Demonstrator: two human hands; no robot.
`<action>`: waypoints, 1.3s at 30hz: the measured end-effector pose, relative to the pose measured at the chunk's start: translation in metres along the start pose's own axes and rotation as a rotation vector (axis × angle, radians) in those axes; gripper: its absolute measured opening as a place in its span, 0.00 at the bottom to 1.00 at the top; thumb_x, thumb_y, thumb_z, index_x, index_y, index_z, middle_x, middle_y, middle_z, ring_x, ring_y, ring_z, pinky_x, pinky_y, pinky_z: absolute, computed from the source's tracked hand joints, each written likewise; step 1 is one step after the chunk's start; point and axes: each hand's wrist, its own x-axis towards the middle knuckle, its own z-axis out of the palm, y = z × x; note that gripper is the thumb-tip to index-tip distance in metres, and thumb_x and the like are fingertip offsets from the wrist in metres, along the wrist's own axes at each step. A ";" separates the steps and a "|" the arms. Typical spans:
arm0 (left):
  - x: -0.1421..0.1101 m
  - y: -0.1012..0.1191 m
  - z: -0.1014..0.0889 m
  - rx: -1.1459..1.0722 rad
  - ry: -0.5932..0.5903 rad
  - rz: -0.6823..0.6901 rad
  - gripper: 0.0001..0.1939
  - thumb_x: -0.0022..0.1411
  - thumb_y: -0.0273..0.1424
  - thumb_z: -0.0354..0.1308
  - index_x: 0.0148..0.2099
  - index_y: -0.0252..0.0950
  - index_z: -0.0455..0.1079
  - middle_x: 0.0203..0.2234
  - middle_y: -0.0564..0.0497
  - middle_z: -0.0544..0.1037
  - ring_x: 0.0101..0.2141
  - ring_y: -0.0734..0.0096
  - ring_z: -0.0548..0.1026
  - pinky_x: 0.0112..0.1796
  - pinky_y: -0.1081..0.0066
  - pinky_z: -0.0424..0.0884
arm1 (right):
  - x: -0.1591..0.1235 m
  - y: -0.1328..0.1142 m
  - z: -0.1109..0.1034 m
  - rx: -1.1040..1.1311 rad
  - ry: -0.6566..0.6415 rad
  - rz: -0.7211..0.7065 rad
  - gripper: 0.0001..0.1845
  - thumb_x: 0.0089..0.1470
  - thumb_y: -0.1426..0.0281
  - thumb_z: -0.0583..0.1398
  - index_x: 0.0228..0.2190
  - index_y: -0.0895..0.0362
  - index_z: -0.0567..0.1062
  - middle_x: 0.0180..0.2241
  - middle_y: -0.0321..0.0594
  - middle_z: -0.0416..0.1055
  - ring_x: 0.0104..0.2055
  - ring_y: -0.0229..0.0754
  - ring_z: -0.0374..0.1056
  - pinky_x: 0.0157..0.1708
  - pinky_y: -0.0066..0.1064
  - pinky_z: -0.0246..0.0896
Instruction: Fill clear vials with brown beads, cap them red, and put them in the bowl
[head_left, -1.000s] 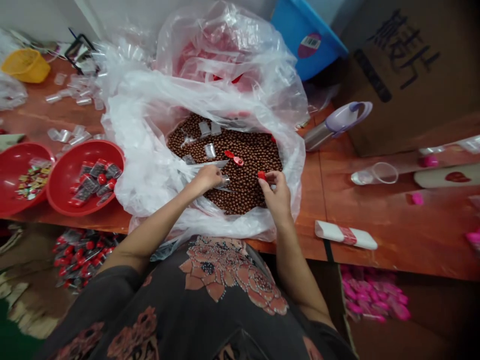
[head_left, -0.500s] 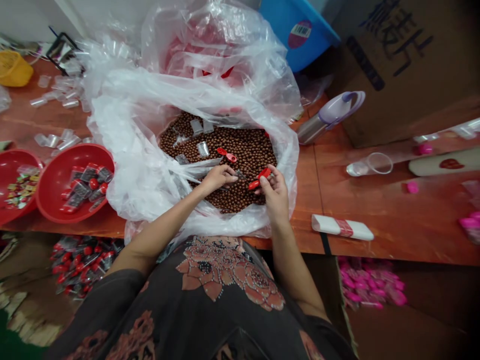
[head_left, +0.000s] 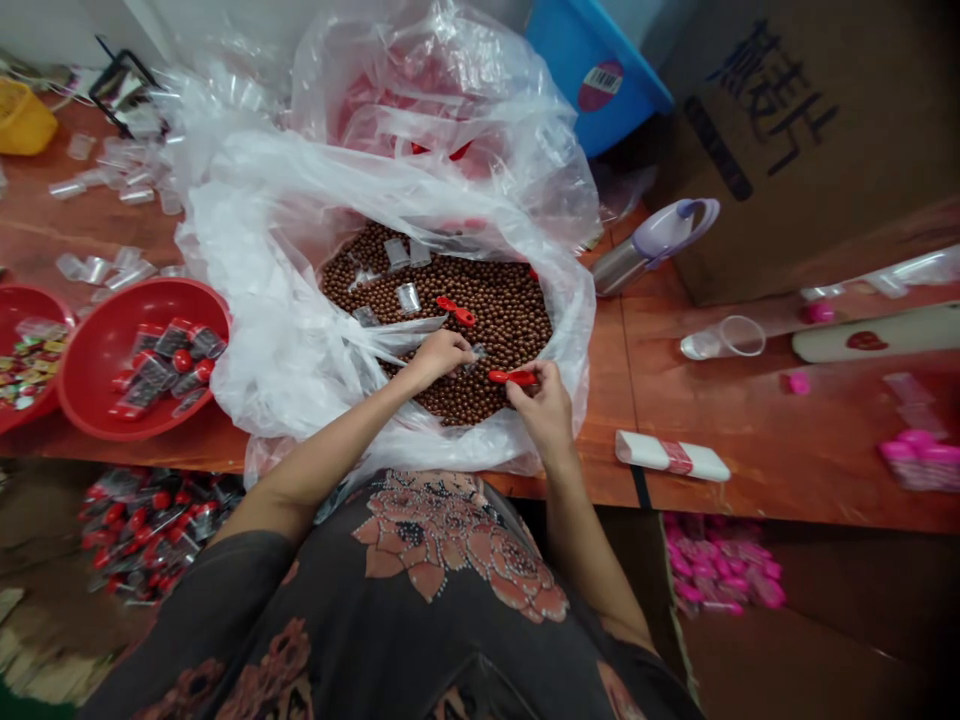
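Small brown balls (head_left: 510, 300) fill a large clear plastic bag (head_left: 247, 190) spread wide on the table. Over the balls, my left hand (head_left: 442, 354) is closed on a small clear plastic container (head_left: 477, 354), mostly hidden by the fingers. My right hand (head_left: 546, 405) pinches a red plastic cap (head_left: 513, 377) between thumb and fingers, just right of the container and apart from it. Another red cap (head_left: 455, 311) lies on the balls beyond my left hand. Several clear containers (head_left: 408, 297) rest on the balls farther back.
Left of the bag, a red bowl (head_left: 90, 400) holds filled red-capped containers. Loose clear containers (head_left: 97, 268) lie behind it. To the right stand a lilac-topped bottle (head_left: 652, 243) and a clear cup (head_left: 742, 336). A white packet (head_left: 671, 456) lies near the table edge.
My right hand has shifted slightly down, and the red cap in it has turned to lie nearly level. My left hand stays almost in place. The view has shifted a little.
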 end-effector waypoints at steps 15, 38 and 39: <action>-0.026 -0.008 -0.008 -0.653 -0.176 0.065 0.14 0.54 0.24 0.68 0.44 0.30 0.74 0.37 0.48 0.80 0.35 0.75 0.77 0.41 0.69 0.75 | -0.007 -0.001 -0.003 0.371 -0.022 0.045 0.21 0.54 0.59 0.65 0.49 0.49 0.78 0.49 0.39 0.78 0.49 0.44 0.73 0.55 0.45 0.66; -0.088 -0.015 -0.024 -0.623 -0.150 0.177 0.21 0.54 0.32 0.67 0.50 0.33 0.72 0.48 0.43 0.78 0.42 0.70 0.78 0.44 0.70 0.75 | -0.007 -0.032 0.003 0.714 -0.318 0.109 0.21 0.53 0.58 0.65 0.48 0.46 0.72 0.43 0.35 0.77 0.47 0.43 0.76 0.48 0.40 0.75; -0.091 -0.015 -0.024 -0.635 -0.157 0.174 0.22 0.55 0.32 0.67 0.52 0.33 0.72 0.48 0.43 0.78 0.43 0.70 0.78 0.44 0.69 0.75 | -0.007 -0.033 0.003 0.688 -0.281 0.085 0.21 0.53 0.58 0.65 0.48 0.46 0.72 0.44 0.35 0.77 0.48 0.42 0.75 0.47 0.38 0.75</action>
